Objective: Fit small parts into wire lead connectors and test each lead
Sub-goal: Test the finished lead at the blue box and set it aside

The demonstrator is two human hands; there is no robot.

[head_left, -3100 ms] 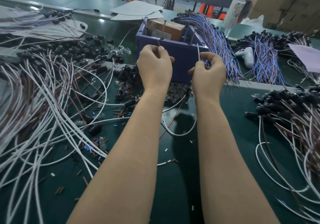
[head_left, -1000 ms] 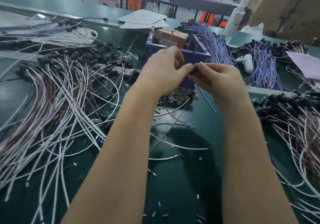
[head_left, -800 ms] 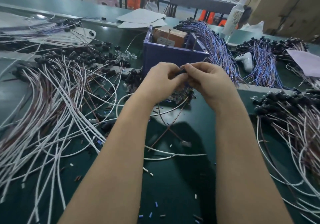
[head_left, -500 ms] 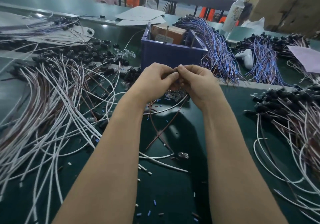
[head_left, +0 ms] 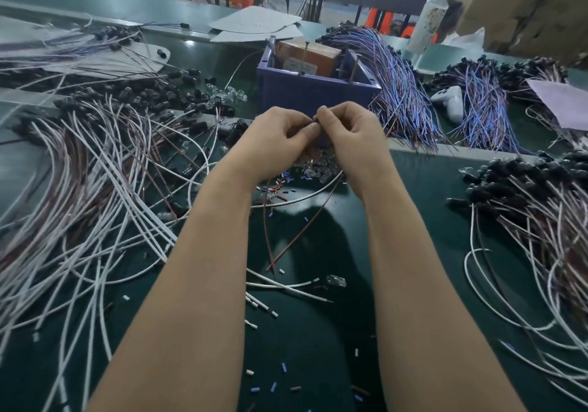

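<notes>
Nearest the camera, the green mat (head_left: 318, 348) is strewn with snipped bits of insulation, and one loose clear part (head_left: 337, 281) lies beside a stray white lead (head_left: 286, 286). Further up, a brown lead (head_left: 302, 227) hangs slack from the hands to the mat, so its weight does not pull on the joint being worked.

The left hand (head_left: 276, 141) and right hand (head_left: 353, 135) meet fingertip to fingertip, raised above the mat. Both pinch a small dark connector (head_left: 316, 121), which is where the work sits now. It is probably held this close so a part can be pressed in squarely, though the fingers hide whether a part is seated yet.

Directly under the hands is a heap of clear parts (head_left: 315, 168) (within easy reach for the next pick). Behind it stands the blue bin (head_left: 311, 96). Piles of white-and-brown leads (head_left: 95, 163) flank the hands on both sides. Bundles of blue-violet leads (head_left: 397, 93) lie farthest back.
</notes>
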